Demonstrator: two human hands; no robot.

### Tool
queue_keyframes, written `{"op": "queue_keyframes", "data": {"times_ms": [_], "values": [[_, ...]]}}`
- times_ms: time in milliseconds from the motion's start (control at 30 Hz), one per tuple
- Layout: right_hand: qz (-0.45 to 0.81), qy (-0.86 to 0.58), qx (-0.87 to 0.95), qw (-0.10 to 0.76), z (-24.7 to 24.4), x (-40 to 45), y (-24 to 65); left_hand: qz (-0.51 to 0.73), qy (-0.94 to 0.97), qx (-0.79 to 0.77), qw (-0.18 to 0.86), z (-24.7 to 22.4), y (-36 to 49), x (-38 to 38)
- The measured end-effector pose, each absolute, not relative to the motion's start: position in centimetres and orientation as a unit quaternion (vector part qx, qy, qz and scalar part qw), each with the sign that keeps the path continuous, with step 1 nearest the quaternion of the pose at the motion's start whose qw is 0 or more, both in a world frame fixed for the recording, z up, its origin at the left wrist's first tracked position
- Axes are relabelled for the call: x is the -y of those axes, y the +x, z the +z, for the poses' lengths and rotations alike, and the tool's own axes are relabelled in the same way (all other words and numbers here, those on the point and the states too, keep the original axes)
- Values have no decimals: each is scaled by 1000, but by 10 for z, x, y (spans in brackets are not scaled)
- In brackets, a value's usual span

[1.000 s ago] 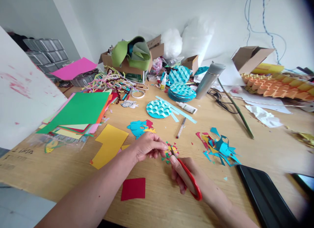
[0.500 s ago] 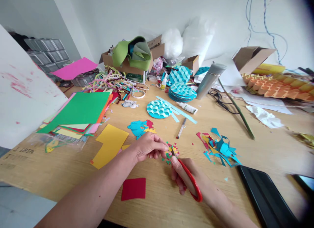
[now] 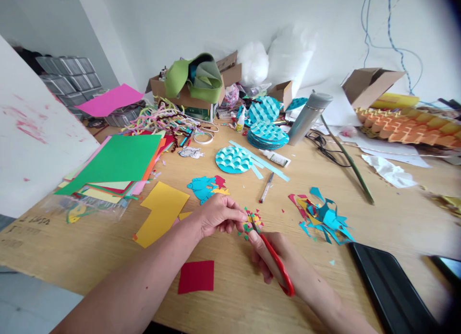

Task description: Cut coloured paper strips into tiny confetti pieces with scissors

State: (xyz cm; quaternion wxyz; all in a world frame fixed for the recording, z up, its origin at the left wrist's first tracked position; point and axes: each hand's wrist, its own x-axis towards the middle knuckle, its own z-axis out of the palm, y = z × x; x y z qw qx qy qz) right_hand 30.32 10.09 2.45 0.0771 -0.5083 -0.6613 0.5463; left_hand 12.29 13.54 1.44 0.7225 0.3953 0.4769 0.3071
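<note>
Two-handed: with left hand [image 3: 218, 214], pinching fingertips [image 3: 240, 216] together (contents unclear) beside multicoloured paper snippets [image 3: 258, 221]; with right hand [image 3: 284, 247], clasping red-handled metal scissors [image 3: 288, 287], slanting blades [image 3: 254, 224] forward and leftward, just beside those left fingertips.

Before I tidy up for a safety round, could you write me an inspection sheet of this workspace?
Surface: wooden table, small paper bits scattered around the hands.
Work things: red-handled scissors, red paper, yellow paper, blue fish cutout.
Clutter: scraps at right; pen and glue lying beyond the bits.
Hands: right holds the scissors; left has fingertips pinched near the blades, anything between them too small to tell.
Cables: black cable bunched beside the flask; blue cords hang on the wall.
Surroundings: grey boxes at left, white bags behind; other people: nothing seen.
</note>
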Motion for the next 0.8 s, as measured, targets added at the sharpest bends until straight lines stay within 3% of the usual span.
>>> {"op": "queue_keyframes", "data": {"times_ms": [800], "values": [[550,-516,652,81,24,-100,304,299,387,-478,730,13,123,-136]]}}
